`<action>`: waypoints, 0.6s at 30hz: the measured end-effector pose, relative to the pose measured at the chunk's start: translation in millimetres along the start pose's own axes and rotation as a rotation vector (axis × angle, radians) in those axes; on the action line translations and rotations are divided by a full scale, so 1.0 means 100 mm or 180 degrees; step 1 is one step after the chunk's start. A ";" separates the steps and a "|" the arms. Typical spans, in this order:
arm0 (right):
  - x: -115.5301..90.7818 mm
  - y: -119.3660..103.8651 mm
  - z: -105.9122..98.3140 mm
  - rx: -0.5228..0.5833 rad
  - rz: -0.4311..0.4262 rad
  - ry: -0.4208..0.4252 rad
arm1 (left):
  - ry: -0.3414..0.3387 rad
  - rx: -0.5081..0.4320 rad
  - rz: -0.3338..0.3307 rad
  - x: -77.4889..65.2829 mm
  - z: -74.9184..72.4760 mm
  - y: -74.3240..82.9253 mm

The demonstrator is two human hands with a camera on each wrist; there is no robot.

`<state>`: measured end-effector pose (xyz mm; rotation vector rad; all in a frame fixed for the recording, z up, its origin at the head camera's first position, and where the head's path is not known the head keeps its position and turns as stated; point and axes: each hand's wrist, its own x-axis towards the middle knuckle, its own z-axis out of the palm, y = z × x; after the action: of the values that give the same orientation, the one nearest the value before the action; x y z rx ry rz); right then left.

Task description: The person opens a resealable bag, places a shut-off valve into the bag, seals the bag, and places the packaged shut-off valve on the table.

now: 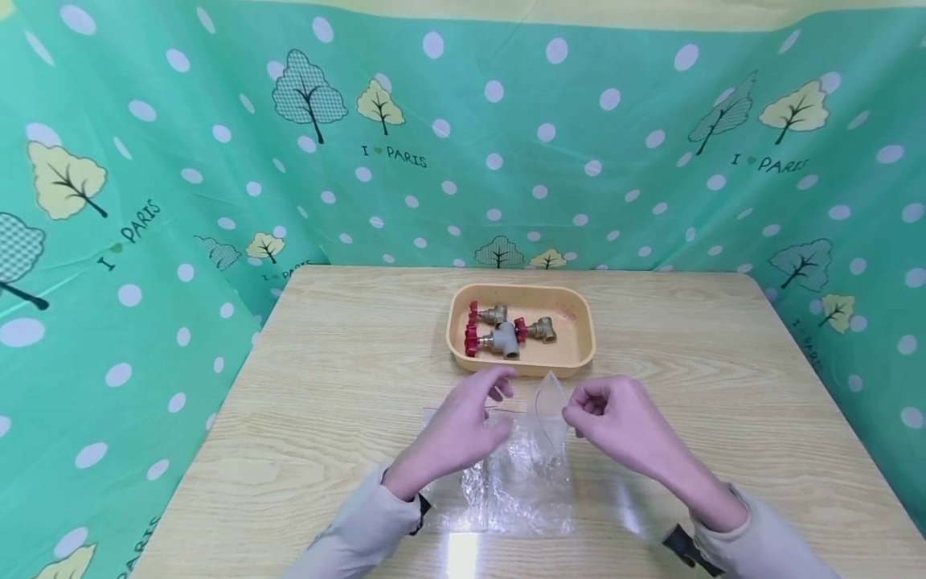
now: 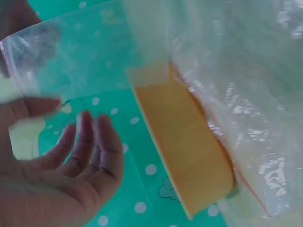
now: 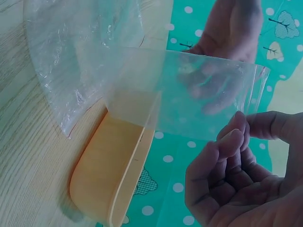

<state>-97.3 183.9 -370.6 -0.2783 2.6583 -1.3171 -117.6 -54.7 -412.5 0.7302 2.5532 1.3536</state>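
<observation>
Clear plastic forms the thin, glossy bag [image 3: 161, 101] pinched by right fingers [image 3: 231, 141]; left fingers [image 2: 109, 137] curve loosely, empty.

A person wears plain, pale grey sleeves, the left sleeve [image 1: 365, 519] and right sleeve [image 1: 770, 543] both ending at the wrist, above an ungloved left hand [image 1: 459, 430] and right hand [image 1: 624, 422]. A black strap [image 1: 424, 507] edges the left sleeve, a blockier black fitting [image 1: 682, 545] the right.

The bags [image 1: 531, 490] look clear, glossy plastic, the tray [image 1: 569, 334] smooth plastic, 2 brassy valves [image 1: 542, 329] dull metal.
</observation>
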 end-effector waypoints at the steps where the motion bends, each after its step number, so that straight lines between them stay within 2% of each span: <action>1: 0.00 0.00 0.00 -0.0003 -0.0001 -0.0005 | -0.0088 0.0066 0.0015 0.00 0.02 -0.01; 4: 0.00 -0.01 -0.01 -0.0006 -0.0014 -0.0009 | -0.0328 0.0171 0.0072 0.00 0.10 -0.02; 7: -0.01 -0.03 0.00 0.0013 -0.0038 -0.0021 | -0.0438 0.0054 0.0117 0.00 0.17 -0.01; 14: -0.02 -0.05 0.01 0.0041 -0.0064 -0.0019 | -0.0363 -0.0311 0.0164 0.04 0.25 0.04; 18: -0.02 -0.04 0.01 0.0043 -0.0057 -0.0011 | -0.0315 -0.0322 0.0241 0.06 0.26 0.05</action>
<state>-95.2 181.2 -367.5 -0.3032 2.6491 -1.3380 -111.8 -30.7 -422.6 0.8601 2.3851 1.4201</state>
